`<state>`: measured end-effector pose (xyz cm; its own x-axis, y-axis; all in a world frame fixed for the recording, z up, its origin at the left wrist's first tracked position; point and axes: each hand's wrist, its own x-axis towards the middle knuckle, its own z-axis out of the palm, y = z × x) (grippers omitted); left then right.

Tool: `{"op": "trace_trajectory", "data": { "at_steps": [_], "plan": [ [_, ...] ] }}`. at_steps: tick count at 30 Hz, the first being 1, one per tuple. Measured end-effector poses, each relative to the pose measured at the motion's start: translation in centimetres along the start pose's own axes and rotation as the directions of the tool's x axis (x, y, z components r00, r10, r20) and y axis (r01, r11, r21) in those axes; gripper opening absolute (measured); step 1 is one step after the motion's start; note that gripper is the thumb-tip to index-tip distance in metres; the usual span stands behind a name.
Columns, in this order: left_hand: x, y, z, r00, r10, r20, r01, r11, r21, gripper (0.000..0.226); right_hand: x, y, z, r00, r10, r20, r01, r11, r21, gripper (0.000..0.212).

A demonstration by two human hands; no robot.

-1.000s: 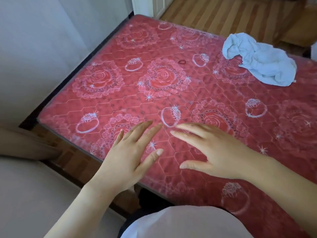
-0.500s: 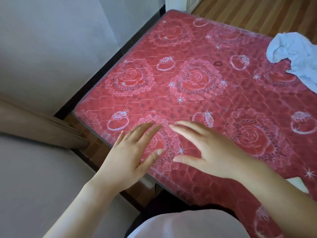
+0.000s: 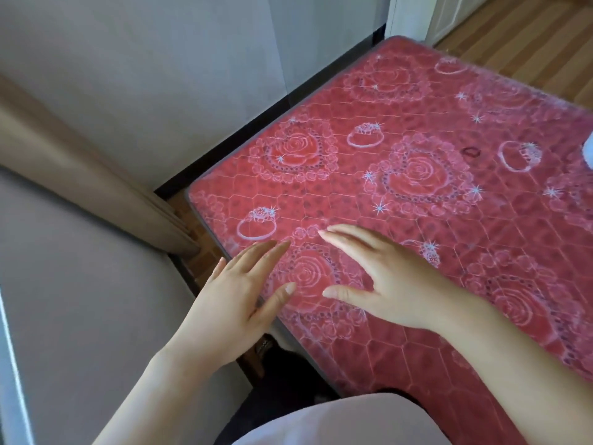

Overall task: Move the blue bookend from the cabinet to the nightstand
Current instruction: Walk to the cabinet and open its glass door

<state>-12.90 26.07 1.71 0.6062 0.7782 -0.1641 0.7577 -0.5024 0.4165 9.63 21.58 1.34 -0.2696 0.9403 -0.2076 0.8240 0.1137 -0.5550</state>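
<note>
Red quilted fabric with rose and ring prints covers the mattress point(image 3: 433, 200) under both hands. The left hand point(image 3: 237, 303) is spread flat with fingers loosely apart and holds nothing; the right hand point(image 3: 394, 284) is likewise wide and empty, its thumb pointing toward the left thumb across a small gap. Both hover palm-down near the mattress corner; whether they touch the fabric cannot be told.

No bookend, cabinet or nightstand shows anywhere here, so the task's thing is out of view and the fetching step is not yet begun. Left of the left hand lies a pale beige surface point(image 3: 80, 300), and beyond the fingertips a grey wall point(image 3: 160, 75) meets the mattress edge; wooden floor point(image 3: 529, 43) shows far beyond the right hand.

As a judgement only: a bookend is usually bent sheet metal, stiff, fairly light, with smooth painted faces that can slip. Pinching the upright plate near the bend, thumb on one face and fingers on the other, should give the surest hold, keeping clear of the thin edges.
</note>
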Motion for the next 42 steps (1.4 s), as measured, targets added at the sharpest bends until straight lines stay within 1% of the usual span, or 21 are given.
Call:
{"op": "trace_trajectory", "data": {
  "at_steps": [4,7,13,19,22,25,31,34,37,39,42],
  "plan": [
    [2.2,-2.5,-1.3,0.996,0.061,-0.057,-0.063,0.997,-0.039,0.062,2.6,-1.5,-0.3,0.999,0.032,-0.005,-0.033,0.999,-0.037,0.074],
    [4.7,-5.2,-2.6,0.991,0.117,-0.07,-0.122,0.99,-0.072,0.061,5.1,-2.5,-0.5,0.994,0.105,-0.005,-0.105,0.993,-0.051,0.072],
    [9.8,-13.1,-6.9,0.967,0.248,0.062,-0.242,0.966,-0.087,0.061,12.0,-5.7,-0.7,0.961,0.269,-0.065,-0.271,0.962,-0.021,0.069],
    [13.6,-20.0,-11.4,0.946,0.301,0.123,-0.295,0.953,-0.063,0.059,19.2,-9.4,-0.7,0.948,0.295,-0.121,-0.289,0.955,0.062,0.068],
    [14.8,-21.9,-12.4,0.944,0.301,0.133,-0.296,0.954,-0.056,0.059,21.4,-10.2,-0.6,0.944,0.307,-0.12,-0.296,0.95,0.101,0.067],
    [15.5,-22.8,-13.1,0.95,0.289,0.12,-0.282,0.956,-0.076,0.061,23.1,-10.4,-0.5,0.953,0.284,-0.107,-0.275,0.957,0.089,0.068],
    [15.3,-24.4,-15.0,0.981,0.191,0.012,-0.191,0.981,-0.039,0.063,27.2,-9.7,-1.0,0.982,0.162,-0.093,-0.153,0.983,0.1,0.068],
    [15.1,-25.8,-15.8,0.991,0.133,-0.007,-0.133,0.991,-0.017,0.064,29.3,-9.5,-1.4,0.99,0.115,-0.086,-0.107,0.99,0.097,0.068],
    [15.9,-27.7,-16.2,0.995,0.093,-0.02,-0.094,0.995,-0.021,0.063,31.5,-9.6,-2.1,0.991,0.111,-0.067,-0.105,0.99,0.093,0.069],
    [17.1,-28.7,-16.4,0.996,0.083,-0.031,-0.085,0.995,-0.059,0.064,32.8,-9.5,-2.4,0.99,0.125,-0.07,-0.118,0.988,0.099,0.068],
    [19.8,-30.4,-16.5,0.992,0.125,-0.018,-0.126,0.985,-0.115,0.064,35.0,-9.3,-3.0,0.979,0.18,-0.091,-0.171,0.981,0.095,0.069]
  ]
}}
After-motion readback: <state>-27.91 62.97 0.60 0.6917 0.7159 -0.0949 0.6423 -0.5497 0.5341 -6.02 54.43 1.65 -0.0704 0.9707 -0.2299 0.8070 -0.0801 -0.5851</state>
